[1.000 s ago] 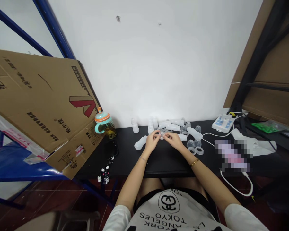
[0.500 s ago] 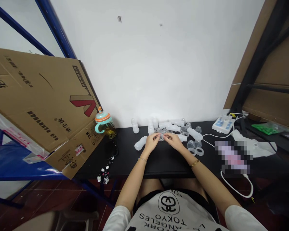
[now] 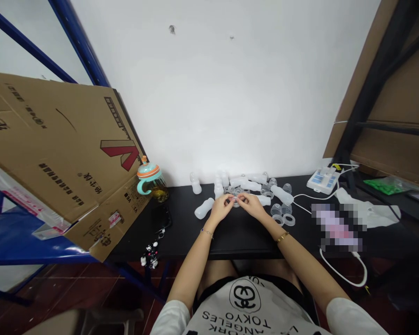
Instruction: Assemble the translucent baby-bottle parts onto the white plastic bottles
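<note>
My left hand and my right hand meet above the table, fingertips nearly touching. Between them they pinch a small translucent bottle part; the fingers cover most of it, so its exact shape is hidden. Left of my left hand lies a frosted white baby bottle on its side. Close to my right forearm are a clear dome cap and a translucent screw ring. Behind the hands, more frosted bottles and clear parts are grouped together, some standing, others lying.
On the left are a large cardboard box, a lidded tea jug and a black phone with a charm strap. To the right, a white power strip trails cables near a partly blurred phone and a green packet.
My fingertips have drawn closer together around the small part, which shows less between them. The bottles and other parts on the table stay in place.
</note>
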A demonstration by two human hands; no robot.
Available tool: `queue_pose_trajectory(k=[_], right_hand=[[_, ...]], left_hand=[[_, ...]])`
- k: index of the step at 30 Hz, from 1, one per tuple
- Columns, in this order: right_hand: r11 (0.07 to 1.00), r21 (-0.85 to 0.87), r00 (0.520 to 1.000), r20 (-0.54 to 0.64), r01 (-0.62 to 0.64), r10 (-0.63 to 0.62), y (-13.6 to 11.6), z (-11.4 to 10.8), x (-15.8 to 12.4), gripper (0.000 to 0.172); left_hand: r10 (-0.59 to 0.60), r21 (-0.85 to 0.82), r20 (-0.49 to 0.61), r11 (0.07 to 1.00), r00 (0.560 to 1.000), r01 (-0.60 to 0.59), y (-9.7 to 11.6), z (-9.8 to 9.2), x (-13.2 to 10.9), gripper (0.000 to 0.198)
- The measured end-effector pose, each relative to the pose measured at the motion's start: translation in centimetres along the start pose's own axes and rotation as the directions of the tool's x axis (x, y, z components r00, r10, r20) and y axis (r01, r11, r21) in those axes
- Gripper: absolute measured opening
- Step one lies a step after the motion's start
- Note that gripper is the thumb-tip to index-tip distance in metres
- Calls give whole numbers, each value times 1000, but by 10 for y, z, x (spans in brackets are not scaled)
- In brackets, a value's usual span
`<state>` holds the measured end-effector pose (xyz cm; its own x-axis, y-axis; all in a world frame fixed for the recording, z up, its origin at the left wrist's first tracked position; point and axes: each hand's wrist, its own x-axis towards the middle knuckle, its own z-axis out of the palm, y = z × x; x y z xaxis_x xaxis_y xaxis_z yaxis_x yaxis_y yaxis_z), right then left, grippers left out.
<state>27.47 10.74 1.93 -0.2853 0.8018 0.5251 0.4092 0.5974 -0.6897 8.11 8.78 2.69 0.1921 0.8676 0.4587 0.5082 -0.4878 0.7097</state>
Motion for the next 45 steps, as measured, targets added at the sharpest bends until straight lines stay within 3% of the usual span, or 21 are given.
queue_pose_trajectory(k=[6,13,22,45], right_hand=[[1000,13,999,45,0,-1,0,0,-1,28],[1000,16,999,40,-2,1,5,4,1,20],[999,47,999,43,-5,3,-1,2,-1,29],[997,58,994,98,-49,43,0,1,-1,25]], left_hand=[[-43,-96,115,994,992,55,-3,0,-1,35],[-63,-198,107,977,992,84,-7,5,0,37],[-144,-332,149,925,978,186,-11,8,1,51],[-126,-315,72,939,989,142,-7,5,2,44]])
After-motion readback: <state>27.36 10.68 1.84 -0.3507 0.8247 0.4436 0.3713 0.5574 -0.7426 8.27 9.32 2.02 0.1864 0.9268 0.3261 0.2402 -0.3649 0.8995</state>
